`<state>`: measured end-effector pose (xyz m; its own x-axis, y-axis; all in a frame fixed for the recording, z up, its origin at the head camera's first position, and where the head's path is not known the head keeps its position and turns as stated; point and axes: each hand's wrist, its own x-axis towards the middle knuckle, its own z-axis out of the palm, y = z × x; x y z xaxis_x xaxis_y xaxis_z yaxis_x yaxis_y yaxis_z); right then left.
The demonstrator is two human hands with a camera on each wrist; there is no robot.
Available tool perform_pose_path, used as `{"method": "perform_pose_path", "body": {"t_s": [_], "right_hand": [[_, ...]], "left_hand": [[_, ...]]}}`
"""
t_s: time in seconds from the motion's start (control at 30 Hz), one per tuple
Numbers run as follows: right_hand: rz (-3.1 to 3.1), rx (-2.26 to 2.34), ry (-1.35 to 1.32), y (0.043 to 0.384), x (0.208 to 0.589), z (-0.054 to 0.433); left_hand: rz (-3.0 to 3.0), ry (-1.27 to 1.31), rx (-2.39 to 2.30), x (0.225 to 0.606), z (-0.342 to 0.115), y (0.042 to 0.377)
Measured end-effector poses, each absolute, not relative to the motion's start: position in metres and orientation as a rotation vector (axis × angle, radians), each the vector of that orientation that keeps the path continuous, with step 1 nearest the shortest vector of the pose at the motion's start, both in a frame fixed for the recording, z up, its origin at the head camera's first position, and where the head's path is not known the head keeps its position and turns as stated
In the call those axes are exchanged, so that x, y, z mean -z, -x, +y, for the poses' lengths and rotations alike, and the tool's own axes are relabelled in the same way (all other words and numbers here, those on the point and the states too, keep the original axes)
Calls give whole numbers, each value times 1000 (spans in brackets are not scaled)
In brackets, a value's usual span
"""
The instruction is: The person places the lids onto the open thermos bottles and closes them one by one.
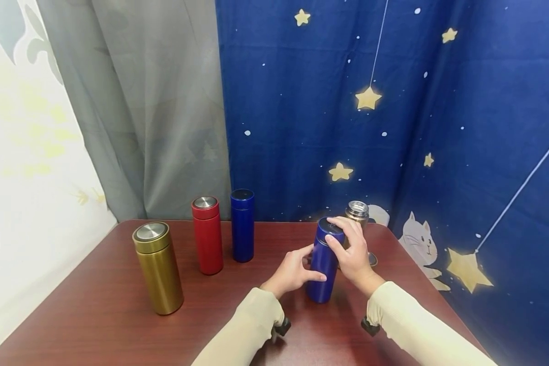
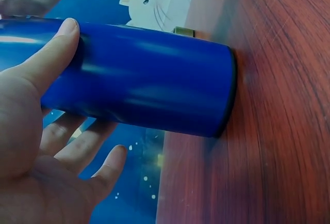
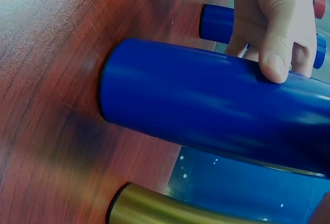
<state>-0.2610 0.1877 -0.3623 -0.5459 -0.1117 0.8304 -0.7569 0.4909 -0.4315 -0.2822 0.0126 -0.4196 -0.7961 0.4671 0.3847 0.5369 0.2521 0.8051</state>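
A blue thermos flask (image 1: 321,277) stands on the table between my two hands, its base at the tabletop. My left hand (image 1: 292,273) holds its body from the left, thumb on the near side; the left wrist view shows the thumb and fingers on opposite sides of the blue flask (image 2: 154,77). With thumb and fingers, my right hand (image 1: 354,254) grips the lid (image 1: 324,227) from above and the right. Just behind that hand stands a gold flask (image 1: 358,209) with its bare steel mouth showing, partly hidden. A small round lid (image 1: 372,259) lies by it.
Toward the left of the wooden table (image 1: 96,305) stand a gold flask (image 1: 161,279), a red flask (image 1: 208,244) and a second blue flask (image 1: 242,229), all with lids on. Blue and grey curtains (image 1: 293,101) hang directly behind the table's far edge.
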Motion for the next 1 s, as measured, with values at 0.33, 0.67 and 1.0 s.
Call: {"method": "perform_pose_path", "body": {"t_s": [0.33, 0.67, 1.0], "right_hand": [[-2074, -1156, -792, 242, 337, 178], [-2101, -1092, -793, 267, 353, 186], [-2112, -990, -760, 269, 354, 181]], "left_hand": [[-2432, 932, 1616, 422, 4, 286], [-2427, 861, 1588, 426, 1, 286], [-2430, 714, 1572, 428, 1, 282]]}}
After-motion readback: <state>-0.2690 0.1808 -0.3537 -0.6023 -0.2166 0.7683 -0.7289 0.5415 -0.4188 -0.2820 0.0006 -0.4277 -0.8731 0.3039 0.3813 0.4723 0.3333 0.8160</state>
